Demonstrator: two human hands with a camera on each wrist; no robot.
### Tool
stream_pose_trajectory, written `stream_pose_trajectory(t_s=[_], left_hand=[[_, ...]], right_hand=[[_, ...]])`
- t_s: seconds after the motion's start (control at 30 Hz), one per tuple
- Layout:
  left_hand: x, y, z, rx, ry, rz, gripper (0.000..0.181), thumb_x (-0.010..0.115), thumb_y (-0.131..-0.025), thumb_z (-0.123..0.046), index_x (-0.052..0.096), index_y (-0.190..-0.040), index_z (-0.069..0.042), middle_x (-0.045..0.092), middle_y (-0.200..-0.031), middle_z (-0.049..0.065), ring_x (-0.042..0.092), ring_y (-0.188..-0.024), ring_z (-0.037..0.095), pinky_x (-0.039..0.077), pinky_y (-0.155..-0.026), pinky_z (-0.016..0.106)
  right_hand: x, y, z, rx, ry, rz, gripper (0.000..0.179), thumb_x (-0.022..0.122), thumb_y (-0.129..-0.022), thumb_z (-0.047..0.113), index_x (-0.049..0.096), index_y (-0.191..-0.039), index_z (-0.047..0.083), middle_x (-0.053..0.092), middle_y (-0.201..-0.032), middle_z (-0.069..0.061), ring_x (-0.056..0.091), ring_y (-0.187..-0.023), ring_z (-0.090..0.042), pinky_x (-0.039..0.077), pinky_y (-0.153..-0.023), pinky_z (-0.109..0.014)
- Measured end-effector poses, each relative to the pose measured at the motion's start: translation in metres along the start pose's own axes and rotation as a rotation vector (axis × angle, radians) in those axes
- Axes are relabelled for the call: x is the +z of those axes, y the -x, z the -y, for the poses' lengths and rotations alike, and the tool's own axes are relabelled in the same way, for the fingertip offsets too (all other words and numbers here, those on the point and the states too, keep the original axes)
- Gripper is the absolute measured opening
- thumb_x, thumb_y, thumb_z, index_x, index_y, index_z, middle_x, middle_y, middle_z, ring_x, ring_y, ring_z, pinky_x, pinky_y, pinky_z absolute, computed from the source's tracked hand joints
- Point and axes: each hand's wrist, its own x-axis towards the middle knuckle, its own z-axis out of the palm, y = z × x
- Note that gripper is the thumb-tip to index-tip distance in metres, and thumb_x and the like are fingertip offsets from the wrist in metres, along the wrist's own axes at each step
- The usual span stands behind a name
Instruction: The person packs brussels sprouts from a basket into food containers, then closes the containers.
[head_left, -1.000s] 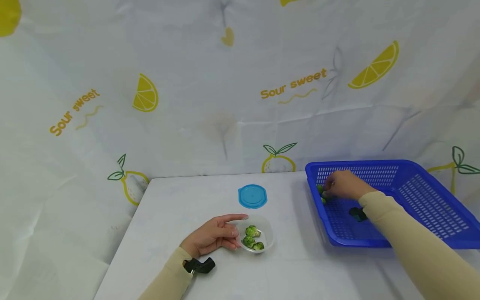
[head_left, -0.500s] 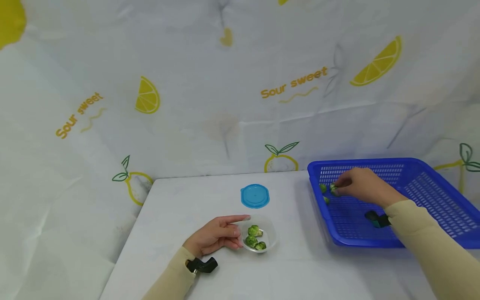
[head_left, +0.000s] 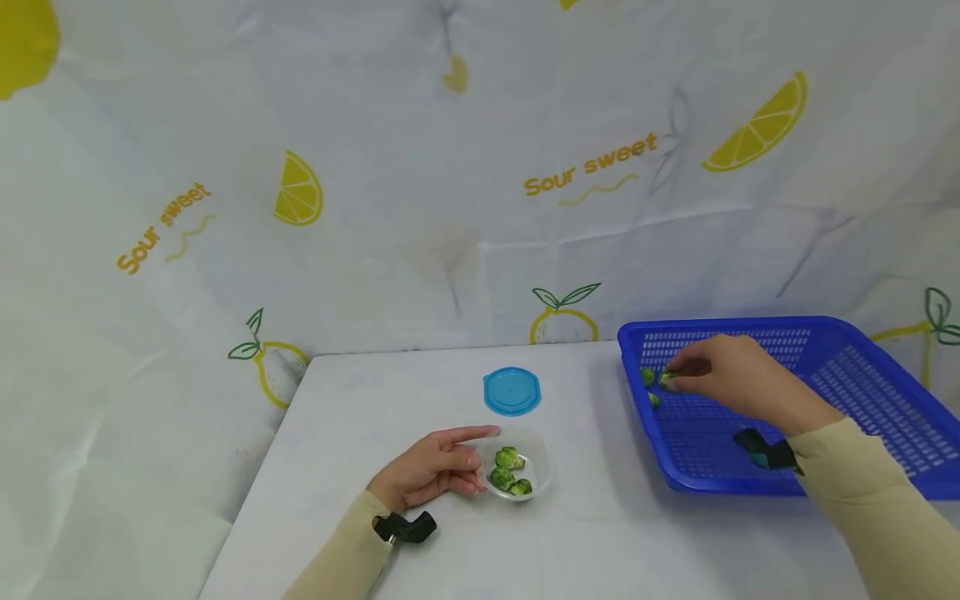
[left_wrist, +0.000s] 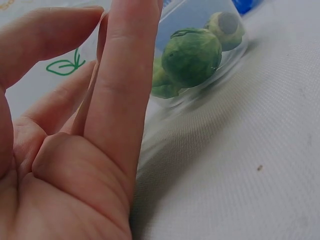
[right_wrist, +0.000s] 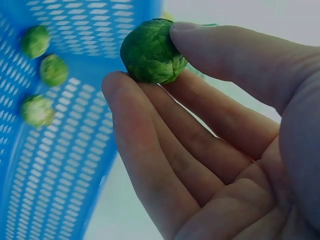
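In the head view my left hand [head_left: 431, 468] holds a small clear plastic container [head_left: 542, 471] at its left side. Several Brussels sprouts [head_left: 502, 477] lie inside it, and the left wrist view shows green sprouts [left_wrist: 191, 57] through its wall. My right hand [head_left: 738, 379] is over the left part of a blue basket [head_left: 651, 429]. Between thumb and fingertips it pinches a Brussels sprout [right_wrist: 152, 51], seen large in the right wrist view. More sprouts [right_wrist: 53, 70] lie in the basket beside that hand.
A blue lid [head_left: 512, 392] lies flat on the white tabletop [head_left: 390, 392] behind the container. The basket's raised perforated walls surround the right hand's area. A white cloth with lemon prints [head_left: 390, 208] hangs behind the table.
My right hand has lifted a Brussels sprout away from the basket's left wall and shifted slightly right. The left hand stays on the container. The head view has shifted a little.
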Motion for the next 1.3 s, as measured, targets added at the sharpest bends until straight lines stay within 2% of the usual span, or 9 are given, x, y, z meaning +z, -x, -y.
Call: stream_pose_trajectory(t_s=[0.27,0.43,0.67,0.9,1.13,1.3], left_hand=[[-0.003,-0.002,-0.002,-0.005,0.001,0.004,0.057,0.055,-0.111,-0.002,0.042,-0.166,-0.007,0.082,-0.095,0.003,0.082,-0.088,0.014,0.068,-0.084,0.027],[-0.005,0.000,-0.002,-0.003,0.005,0.001,0.058,0.056,-0.111,-0.004,0.042,-0.166,-0.008,0.082,-0.094,0.003,0.081,-0.088,0.013,0.068,-0.085,0.027],[-0.004,-0.003,-0.002,-0.003,0.003,-0.007,0.054,0.052,-0.112,-0.002,0.043,-0.165,-0.008,0.080,-0.095,0.002,0.080,-0.089,0.011,0.068,-0.088,0.027],[-0.002,-0.005,-0.002,-0.035,0.011,-0.030,0.051,0.055,-0.113,-0.008,0.049,-0.163,-0.013,0.078,-0.095,0.003,0.077,-0.088,0.012,0.067,-0.091,0.028],[-0.002,-0.004,-0.002,-0.025,0.009,-0.034,0.050,0.052,-0.114,-0.007,0.049,-0.163,-0.013,0.076,-0.095,0.003,0.076,-0.088,0.012,0.067,-0.090,0.027],[-0.004,-0.002,-0.001,-0.028,0.015,-0.031,0.050,0.055,-0.113,-0.009,0.049,-0.163,-0.014,0.075,-0.096,0.003,0.076,-0.089,0.011,0.067,-0.091,0.026]], right_hand=[[0.005,-0.004,0.038,-0.048,-0.041,-0.020,0.026,0.081,-0.098,0.029,0.082,-0.117,0.011,0.081,-0.103,0.003,0.075,-0.095,-0.017,0.065,-0.082,-0.047],[0.020,-0.014,0.069,-0.083,-0.098,0.022,0.025,0.081,-0.098,0.026,0.082,-0.116,0.009,0.080,-0.101,0.003,0.074,-0.092,-0.013,0.065,-0.078,-0.040],[0.043,-0.024,0.104,-0.135,-0.156,0.022,0.018,0.081,-0.098,0.020,0.082,-0.113,0.011,0.080,-0.097,0.005,0.075,-0.091,-0.010,0.066,-0.079,-0.036],[0.067,-0.031,0.120,-0.155,-0.173,0.050,0.018,0.082,-0.098,0.020,0.081,-0.113,0.011,0.079,-0.096,0.005,0.073,-0.089,-0.009,0.066,-0.078,-0.033],[0.089,-0.031,0.126,-0.188,-0.188,0.048,0.016,0.085,-0.095,0.020,0.082,-0.108,0.013,0.077,-0.091,0.007,0.069,-0.083,-0.007,0.062,-0.072,-0.026],[0.101,-0.030,0.130,-0.183,-0.203,0.058,0.015,0.085,-0.094,0.018,0.083,-0.108,0.013,0.076,-0.090,0.008,0.068,-0.084,-0.007,0.061,-0.073,-0.025]])
